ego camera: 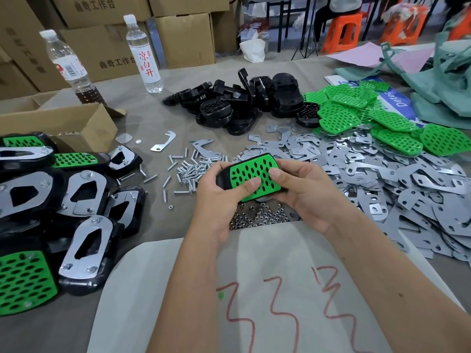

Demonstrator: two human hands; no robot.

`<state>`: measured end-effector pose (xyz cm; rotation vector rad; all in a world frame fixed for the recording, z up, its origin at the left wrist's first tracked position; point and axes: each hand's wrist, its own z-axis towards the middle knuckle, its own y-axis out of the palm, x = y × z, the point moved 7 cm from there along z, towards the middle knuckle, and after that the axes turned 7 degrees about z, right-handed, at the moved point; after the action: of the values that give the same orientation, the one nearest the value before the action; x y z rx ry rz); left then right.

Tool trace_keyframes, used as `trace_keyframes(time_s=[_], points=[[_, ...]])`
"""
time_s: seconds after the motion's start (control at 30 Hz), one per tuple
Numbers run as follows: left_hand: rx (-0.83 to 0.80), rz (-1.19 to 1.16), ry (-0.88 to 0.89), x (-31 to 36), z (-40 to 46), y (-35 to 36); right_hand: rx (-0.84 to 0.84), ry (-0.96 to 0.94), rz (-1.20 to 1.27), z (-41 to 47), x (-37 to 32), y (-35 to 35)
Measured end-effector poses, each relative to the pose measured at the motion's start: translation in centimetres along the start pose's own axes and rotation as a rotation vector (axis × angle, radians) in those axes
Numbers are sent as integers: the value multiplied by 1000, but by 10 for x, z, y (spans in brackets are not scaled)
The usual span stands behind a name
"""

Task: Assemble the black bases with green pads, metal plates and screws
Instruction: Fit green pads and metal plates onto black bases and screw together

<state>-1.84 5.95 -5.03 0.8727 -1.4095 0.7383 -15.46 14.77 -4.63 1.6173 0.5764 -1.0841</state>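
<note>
- Both hands hold one base (222, 177) with a green pad (252, 176) on top, just above the middle of the frame, over the desk (142, 118).
- The left hand (219, 197) grips the lower left end, thumb pressed on the pad; its fingers curl under. The right hand (300, 192) clamps the right side, thumb on the pad too.
- The piece's long axis runs from lower left to upper right, pad face up toward the camera.
- Judged from this, the pad is being seated; whether a plate or screws are on its underside cannot be told.
- Done: a stack of finished units (84, 225) at the left edge, showing plates and screw heads.
- Left: a heap of bare bases (237, 103) at upper centre, loose pads (356, 115) at upper right, many plates (382, 179) at right, screws (188, 169) left of the hands, and nuts (260, 215) below them. Much remains, it seems.
</note>
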Motion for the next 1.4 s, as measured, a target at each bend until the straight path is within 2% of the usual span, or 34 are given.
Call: trace_keyframes(time_s=[0.23,0.47,0.63,0.83,0.97,1.07,1.23,1.33,1.4], points=[[-200,-189,-23,13,-6,5,-54,-62,71,-8,-6,8],[-62,-170,-57,10,-7,6,-25,-34,66,-5,-9,10],[-118,-229,-79,10,-7,9,-53,-70,92,-7,-13,9],[-119,-325,-92,5,-2,8,107,-66,176,-1,-5,-4],[-28,-276,-59,2,2,0,30,17,167,-1,-4,-3],[-17,-283,-60,4,3,-1,-13,-28,166,-3,-8,-1],[115,-106,5,8,2,-4,131,-53,37,-3,-2,-5],[90,-13,21,9,2,-5,108,22,-5,-3,1,-2],[45,7,-8,4,3,-4,152,18,-95,-4,1,-1]])
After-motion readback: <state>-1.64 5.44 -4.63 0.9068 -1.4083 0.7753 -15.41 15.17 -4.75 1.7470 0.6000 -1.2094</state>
